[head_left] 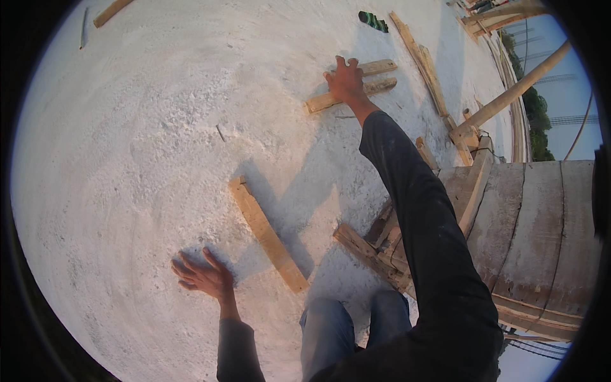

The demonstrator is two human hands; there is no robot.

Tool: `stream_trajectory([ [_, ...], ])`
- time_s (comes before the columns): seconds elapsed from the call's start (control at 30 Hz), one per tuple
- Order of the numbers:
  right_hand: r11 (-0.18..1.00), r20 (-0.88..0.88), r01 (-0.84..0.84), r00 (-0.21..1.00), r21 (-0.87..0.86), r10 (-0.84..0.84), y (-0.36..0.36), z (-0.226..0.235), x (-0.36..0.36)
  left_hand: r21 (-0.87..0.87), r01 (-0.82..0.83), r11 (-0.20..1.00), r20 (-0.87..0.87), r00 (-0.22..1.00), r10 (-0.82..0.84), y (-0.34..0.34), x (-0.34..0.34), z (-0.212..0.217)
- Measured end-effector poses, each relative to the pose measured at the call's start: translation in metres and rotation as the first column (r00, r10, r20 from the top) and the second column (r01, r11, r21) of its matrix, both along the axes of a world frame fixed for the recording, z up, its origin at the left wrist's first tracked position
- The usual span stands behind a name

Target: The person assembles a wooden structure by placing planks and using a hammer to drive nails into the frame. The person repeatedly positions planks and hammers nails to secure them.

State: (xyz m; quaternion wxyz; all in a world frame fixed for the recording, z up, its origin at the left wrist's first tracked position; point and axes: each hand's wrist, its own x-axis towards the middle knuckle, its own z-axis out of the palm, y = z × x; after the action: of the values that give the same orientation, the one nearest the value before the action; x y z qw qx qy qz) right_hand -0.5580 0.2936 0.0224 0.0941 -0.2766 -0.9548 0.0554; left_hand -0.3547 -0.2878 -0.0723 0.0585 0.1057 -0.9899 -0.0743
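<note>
My left hand [205,276] lies with fingers spread on the rough pale concrete surface [127,191]. To its right, a loose wooden block [267,232] rests at a slant, apart from the hand. My right arm stretches far forward, and my right hand [347,81] is over two short wooden pieces lying side by side. Its fingers are apart and bent, by the farther wooden piece [379,67]; whether they touch it I cannot tell. The nearer wooden piece [350,95] passes beside the wrist, partly covered by the hand.
At right stands wooden formwork [534,223] with planks and wire. A slanted pole [509,102] rises behind it. Long broken timber [423,63] lies at the far right, near a dark green striped object [373,21]. A thin nail-like piece [220,133] lies mid-surface.
</note>
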Motion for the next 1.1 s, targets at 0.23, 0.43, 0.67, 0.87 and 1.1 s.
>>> stream_trajectory([
  [0.23, 0.997, 0.492, -0.005, 0.870, 0.075, -0.033, 0.065, -0.024, -0.040, -0.073, 0.000, 0.997, 0.040, 0.999, 0.003, -0.002, 0.001, -0.004],
  [0.43, 0.973, 0.521, 0.131, 0.826, 0.192, -0.214, 0.044, -0.016, -0.041, -0.055, 0.007, 0.998, 0.049, 0.999, -0.005, -0.003, 0.002, 0.000],
  [0.67, 0.652, -0.545, 0.032, 0.518, -0.758, -0.659, 0.082, 0.086, 0.026, -0.078, 0.009, 0.997, 0.029, 1.000, -0.006, -0.004, 0.002, -0.005],
  [0.87, 0.094, 0.005, 0.082, 0.779, -0.992, -0.627, 0.072, 0.084, 0.078, -0.100, 0.005, 0.995, 0.035, 0.999, -0.002, -0.005, 0.002, -0.006],
  [1.1, 0.165, 0.297, 0.303, 0.953, -0.939, -0.060, 0.035, 0.087, 0.056, -0.098, -0.001, 0.995, 0.038, 0.999, 0.005, -0.003, 0.002, -0.006],
])
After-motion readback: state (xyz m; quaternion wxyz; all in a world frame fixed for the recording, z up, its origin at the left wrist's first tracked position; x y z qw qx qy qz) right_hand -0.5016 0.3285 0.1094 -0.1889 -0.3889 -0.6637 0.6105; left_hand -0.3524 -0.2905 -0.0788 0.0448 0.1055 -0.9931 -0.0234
